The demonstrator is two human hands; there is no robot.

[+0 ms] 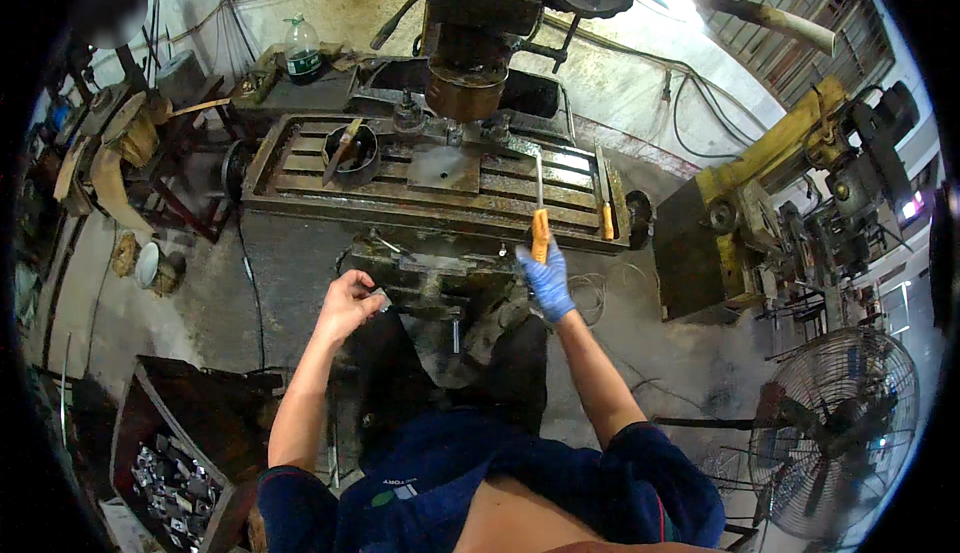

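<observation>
1. A large, grimy milling machine (485, 13) stands against the far wall, its head hanging over the work area.
2. Below the head runs a long, slotted metal tabletop (400, 215), wet and dark, set crosswise in front of the person.
3. At lower right, a round caged fan (835, 433) stands near the person's right side.
4. At lower left, an open crate (215, 418) holds a heap of small metal pieces (175, 488).
5. Behind the tabletop's left end is a clear bottle (302, 48) with a green label and dark contents.
6. On the tabletop's left half sits a round pot (365, 165) with a brush (342, 153) leaning in it.
7. The hands are apart. The right hand (548, 283), in a blue glove, is wrapped around a handle; the bare left hand (347, 303) pinches with thumb and fingers.
8. The right hand's thin tool (541, 223) has an orange handle; its metal shaft points away, over the tabletop. A similar tool (607, 218) lies at the tabletop's right end.
9. Smallest, a grey metal piece (382, 300) sits at the left fingertips, in front of the tabletop.
</observation>
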